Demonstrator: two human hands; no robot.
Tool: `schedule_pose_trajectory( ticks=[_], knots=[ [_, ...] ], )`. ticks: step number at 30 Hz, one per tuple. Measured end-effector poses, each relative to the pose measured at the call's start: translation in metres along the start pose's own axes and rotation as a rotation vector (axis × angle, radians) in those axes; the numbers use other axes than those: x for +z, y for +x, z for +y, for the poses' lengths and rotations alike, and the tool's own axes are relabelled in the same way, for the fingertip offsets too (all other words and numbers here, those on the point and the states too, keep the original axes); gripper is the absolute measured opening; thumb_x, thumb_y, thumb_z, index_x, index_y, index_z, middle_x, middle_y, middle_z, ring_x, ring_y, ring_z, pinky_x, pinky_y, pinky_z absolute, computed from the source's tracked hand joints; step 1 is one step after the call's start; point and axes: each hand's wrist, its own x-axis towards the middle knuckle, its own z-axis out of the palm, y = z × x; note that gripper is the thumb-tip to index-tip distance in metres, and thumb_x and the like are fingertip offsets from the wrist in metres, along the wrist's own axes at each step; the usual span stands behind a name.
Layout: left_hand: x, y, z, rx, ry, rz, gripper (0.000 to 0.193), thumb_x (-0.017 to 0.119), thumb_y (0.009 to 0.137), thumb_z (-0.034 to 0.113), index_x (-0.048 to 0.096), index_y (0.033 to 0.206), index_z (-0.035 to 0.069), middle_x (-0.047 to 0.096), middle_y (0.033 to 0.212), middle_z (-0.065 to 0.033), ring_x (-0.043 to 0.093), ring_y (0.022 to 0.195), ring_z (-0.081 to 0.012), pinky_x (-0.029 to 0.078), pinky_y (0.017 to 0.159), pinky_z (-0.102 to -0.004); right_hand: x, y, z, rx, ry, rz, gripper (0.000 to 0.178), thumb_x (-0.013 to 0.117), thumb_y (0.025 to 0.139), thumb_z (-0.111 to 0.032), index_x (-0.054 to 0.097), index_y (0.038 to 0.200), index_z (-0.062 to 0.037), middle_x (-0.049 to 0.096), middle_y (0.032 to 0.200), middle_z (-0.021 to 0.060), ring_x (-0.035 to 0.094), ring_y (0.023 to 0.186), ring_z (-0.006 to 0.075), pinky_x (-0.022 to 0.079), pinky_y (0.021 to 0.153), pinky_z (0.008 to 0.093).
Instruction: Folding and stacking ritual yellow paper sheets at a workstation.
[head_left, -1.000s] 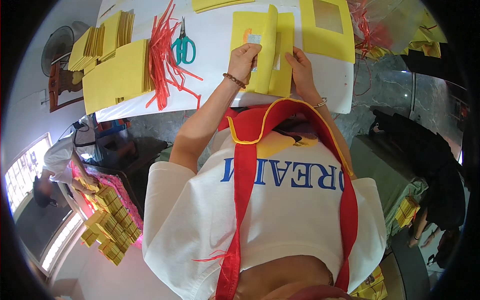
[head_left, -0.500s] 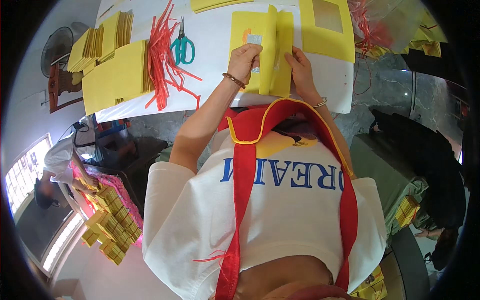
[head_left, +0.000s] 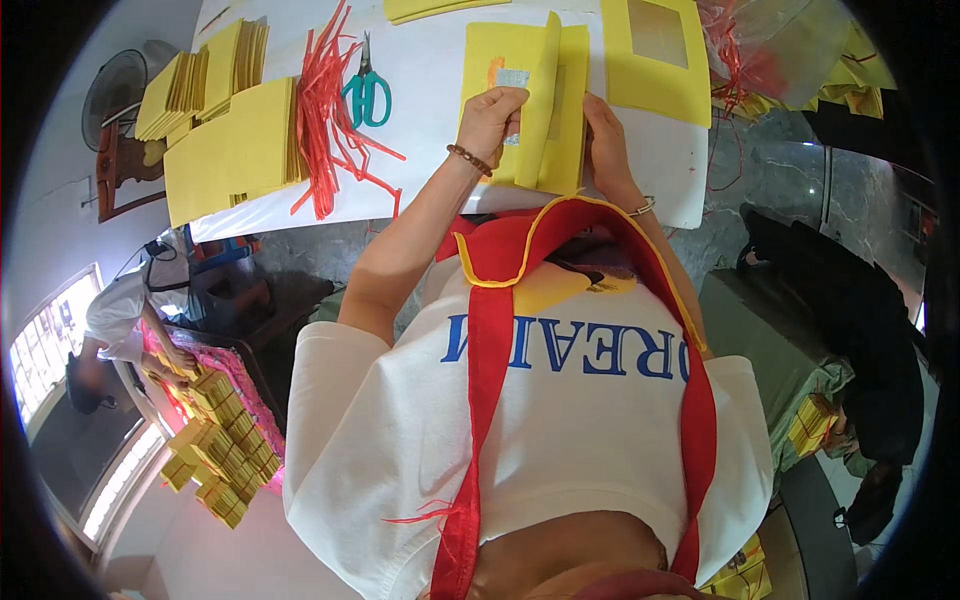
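A pad of yellow paper sheets [head_left: 490, 60] lies on the white table in front of me, with one upper sheet [head_left: 545, 95] raised and bent along its length. A silver patch and an orange mark show on the paper. My left hand [head_left: 492, 122] is closed at the raised sheet's left side, thumb and fingers pinching it; some fingertips are hidden. Flat against the pad's right edge rests my right hand [head_left: 607, 148], fingers extended together, its inner side partly hidden.
Left on the white table [head_left: 430, 140] are red plastic strips [head_left: 325, 120], teal-handled scissors [head_left: 367, 95] and stacks of yellow paper [head_left: 235, 140]. More yellow sheets [head_left: 650, 85] lie right. At far left another person [head_left: 140, 300] handles bundled yellow stacks [head_left: 225, 430].
My right hand has slid slightly right, its thumb moving off the pad's face to its edge. The raised sheet stands a little differently. My left hand has barely moved.
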Motion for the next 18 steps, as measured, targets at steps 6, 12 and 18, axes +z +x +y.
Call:
schedule_pose_trajectory(
  ticks=[6, 12, 18],
  knots=[
    [-0.001, 0.000, -0.001, 0.012, 0.000, -0.008, 0.013, 0.057, 0.083, 0.012, 0.061, 0.085, -0.001, 0.062, 0.076, -0.0061, 0.058, 0.064, -0.0103, 0.048, 0.058, -0.0220, 0.005, -0.003, 0.005, -0.103, -0.004, 0.014, 0.031, 0.046, 0.090, -0.015, 0.049, 0.118, -0.0025, 0.057, 0.095, 0.0041, 0.052, 0.082, 0.0083, 0.042, 0.072, 0.0216],
    [0.001, 0.000, 0.002, -0.021, -0.009, -0.017, 0.012, 0.057, 0.082, 0.010, 0.060, 0.086, -0.001, 0.062, 0.076, -0.0069, 0.059, 0.065, -0.0114, 0.048, 0.058, -0.0228, -0.002, -0.001, 0.011, -0.183, -0.230, -0.056, 0.032, 0.045, 0.090, -0.012, 0.048, 0.121, -0.0057, 0.050, 0.079, -0.0015, 0.042, 0.067, 0.0043, 0.038, 0.061, 0.0187],
    [0.002, 0.000, 0.003, -0.032, -0.011, -0.022, 0.011, 0.057, 0.082, 0.009, 0.060, 0.084, -0.001, 0.062, 0.076, -0.0077, 0.059, 0.066, -0.0126, 0.050, 0.060, -0.0248, 0.000, -0.001, 0.010, -0.159, -0.232, -0.048, 0.030, 0.044, 0.090, -0.011, 0.052, 0.117, -0.0050, 0.051, 0.080, -0.0023, 0.041, 0.067, 0.0035, 0.037, 0.060, 0.0184]
  ],
)
